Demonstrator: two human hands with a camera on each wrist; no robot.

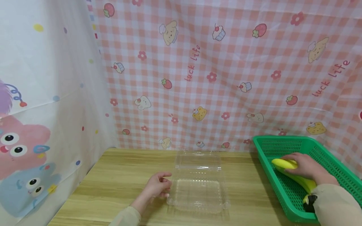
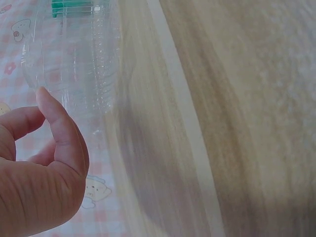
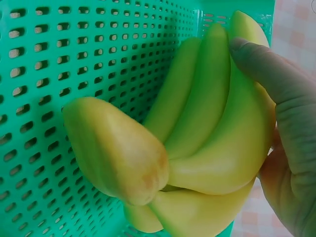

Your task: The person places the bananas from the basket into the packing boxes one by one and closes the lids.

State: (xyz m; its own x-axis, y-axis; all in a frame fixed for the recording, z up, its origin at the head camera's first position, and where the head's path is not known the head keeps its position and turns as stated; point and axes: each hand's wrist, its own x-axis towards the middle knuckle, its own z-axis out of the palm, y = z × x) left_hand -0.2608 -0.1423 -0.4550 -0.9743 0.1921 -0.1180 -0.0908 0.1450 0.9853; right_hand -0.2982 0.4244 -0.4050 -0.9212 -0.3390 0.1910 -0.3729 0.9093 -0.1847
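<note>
In the head view, the left hand (image 1: pixel 158 185) is beside an open clear plastic box (image 1: pixel 198 194). The right hand (image 1: pixel 306 166) holds yellow bananas (image 1: pixel 299 180) inside a green basket (image 1: pixel 282 137).

In the left wrist view, bent fingers reach the box's edge.

In the right wrist view, thumb and fingers curl round the banana bunch.

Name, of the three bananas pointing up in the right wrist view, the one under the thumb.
The rightmost banana: the right hand rests its thumb on it near the tip; the middle banana and left banana lie clear of the thumb.
</note>
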